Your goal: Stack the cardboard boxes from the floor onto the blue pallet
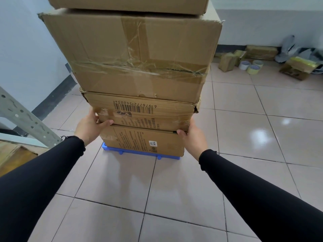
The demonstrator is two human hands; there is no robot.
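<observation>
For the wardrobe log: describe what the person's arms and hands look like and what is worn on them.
Both arms are covered by long, close-fitting black sleeves with slightly frilled cuffs that end at the wrists. The left hand and the right hand are bare: no gloves, and no rings or watch visible. A small dark loop or thread hangs off the left cuff. The sleeves carry no logos or markings.
</observation>
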